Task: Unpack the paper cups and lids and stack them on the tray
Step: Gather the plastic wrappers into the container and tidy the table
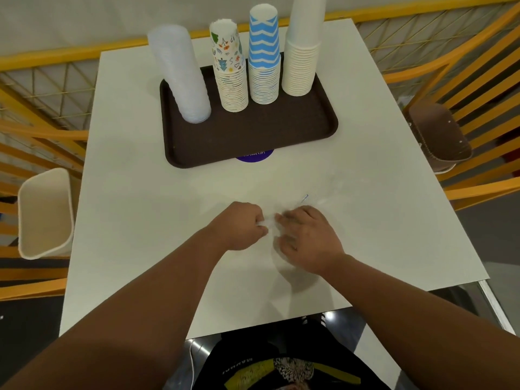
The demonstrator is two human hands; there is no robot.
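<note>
Dark brown plastic tray (pixel 281 136) carries translucent lid stack (pixel 180 74) and three paper cup stacks (pixel 263 60). Nearer than tray, left hand (pixel 242 225) and right hand (pixel 306 237) grasp clear plastic wrapper (pixel 271 220).

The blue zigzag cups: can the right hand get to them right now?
Probably not yet: the right hand is busy with clear plastic wrap, though nothing stands between it and the blue zigzag cups.

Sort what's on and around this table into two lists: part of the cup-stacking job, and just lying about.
Part of the job:
lid stack
patterned cup stack
blue zigzag cup stack
plain white cup stack
tray
clear wrapper, held by left hand and right hand

Just lying about:
purple sticker
white chair
brown chair
</note>
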